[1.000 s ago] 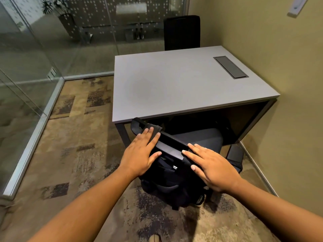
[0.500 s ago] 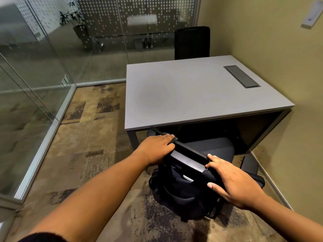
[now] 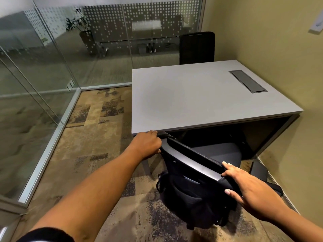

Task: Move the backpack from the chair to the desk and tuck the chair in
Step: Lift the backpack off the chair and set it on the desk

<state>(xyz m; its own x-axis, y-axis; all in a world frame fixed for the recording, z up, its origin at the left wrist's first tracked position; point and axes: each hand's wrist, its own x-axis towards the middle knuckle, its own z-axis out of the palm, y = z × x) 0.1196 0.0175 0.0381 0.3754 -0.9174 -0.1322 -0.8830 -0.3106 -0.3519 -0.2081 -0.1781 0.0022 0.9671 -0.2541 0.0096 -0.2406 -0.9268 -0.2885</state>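
Your left hand (image 3: 146,145) and right hand (image 3: 248,191) grip the chair (image 3: 195,165) top while the backpack (image 3: 192,205) hangs on its back, not on the table (image 3: 201,100), so next lift the bag off.

No readable text, label, brand, number or sign found. Dotted pattern on glass wall (image 3: 143,20) carries no letters. White plate on right wall (image 3: 316,27) too blurred to be read.

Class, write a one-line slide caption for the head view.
Both hands, left hand and right hand, grip the chair backrest beside the bare grey desk.
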